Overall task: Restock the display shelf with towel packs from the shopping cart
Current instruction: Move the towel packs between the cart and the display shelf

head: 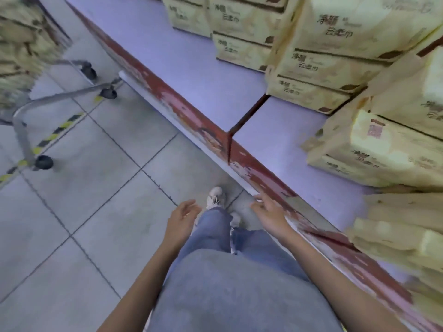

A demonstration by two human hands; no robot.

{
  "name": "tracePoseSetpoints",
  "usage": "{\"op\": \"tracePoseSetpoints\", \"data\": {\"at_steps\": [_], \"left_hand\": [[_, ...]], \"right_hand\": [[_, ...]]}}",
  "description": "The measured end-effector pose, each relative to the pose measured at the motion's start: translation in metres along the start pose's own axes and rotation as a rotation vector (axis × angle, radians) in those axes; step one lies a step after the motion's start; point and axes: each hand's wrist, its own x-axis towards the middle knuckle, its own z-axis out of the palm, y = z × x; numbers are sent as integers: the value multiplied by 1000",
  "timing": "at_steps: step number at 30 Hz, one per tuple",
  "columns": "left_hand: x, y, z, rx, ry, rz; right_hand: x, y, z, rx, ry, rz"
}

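Head view: left hand point(183, 218) and right hand point(268, 212) hang empty, fingers loose; towel packs point(19, 44) in the shopping cart point(22, 137) lie forward-left, nearer the left hand.

Person: grey-blue top point(239, 298), lower centre; blue jeans point(213, 232), frayed tear at knee; pale lace-up sneaker point(215, 197); left hand point(182, 218), right hand point(269, 213), forearms point(153, 271) bare.

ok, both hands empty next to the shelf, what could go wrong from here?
1. The lower right towel packs lie tilted close to the shelf edge. The right hand hangs just beside that edge, so a careless swing might knock some off.
2. The shopping cart stands to the left with a wheel and frame leg out over the floor. A foot could catch on them when turning toward it.
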Motion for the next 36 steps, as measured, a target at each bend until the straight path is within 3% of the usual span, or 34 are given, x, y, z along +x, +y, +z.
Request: {"op": "tracePoseSetpoints", "data": {"at_steps": [8, 17, 23, 31, 36], "left_hand": [[-13, -49, -48, -383, 278, -187], [31, -54, -135, -689, 411, -267], [84, -19, -238, -690, 443, -179], [182, 64, -359, -678, 423, -49], [252, 101, -413, -712, 437, -55]], "right_hand": [[34, -74, 63, -262, -227, -189], [89, -184, 168, -393, -355, -251], [131, -262, 226, -431, -390, -275], [201, -346, 265, -379, -330, -173], [263, -407, 297, -411, -387, -127]]}}
